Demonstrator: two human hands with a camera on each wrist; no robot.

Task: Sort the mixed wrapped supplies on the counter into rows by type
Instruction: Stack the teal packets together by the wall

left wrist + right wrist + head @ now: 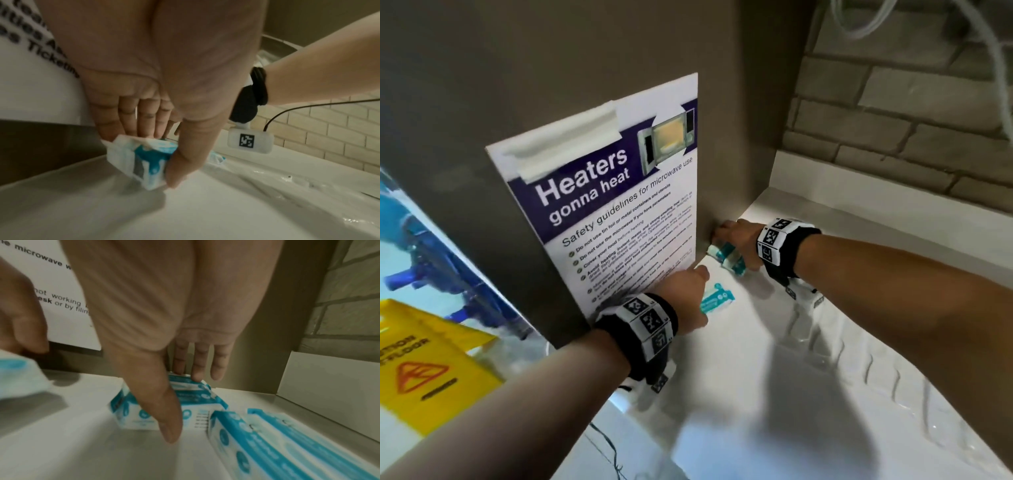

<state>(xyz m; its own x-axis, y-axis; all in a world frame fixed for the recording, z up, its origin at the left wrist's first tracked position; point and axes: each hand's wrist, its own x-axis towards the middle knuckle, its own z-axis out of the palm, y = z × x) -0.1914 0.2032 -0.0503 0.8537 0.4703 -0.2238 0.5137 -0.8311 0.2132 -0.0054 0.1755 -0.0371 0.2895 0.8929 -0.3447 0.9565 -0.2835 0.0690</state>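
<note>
My left hand [154, 157] pinches one white-and-teal wrapped packet [144, 160] between thumb and fingers, just above the white counter [205, 211]. In the head view, the left hand [698, 291] and its packet [717, 298] are beside the poster's lower edge. My right hand [184, 405] reaches into the corner by the brown panel. Its thumb is in front of a tilted small stack of teal packets [133, 412] and its fingertips [196, 378] are on the far edge. More teal packets [267, 443] lie side by side to the right. In the head view, the right hand [722, 240] covers the stack [726, 257].
A microwave safety poster [619, 205] is taped to the brown panel [551, 68] bordering the counter on the left. A brick wall [911, 120] stands behind. Drainer ridges [876, 370] run along the right. A yellow wet-floor sign [424, 370] sits lower left, and a thin cable [606, 445] hangs at the front.
</note>
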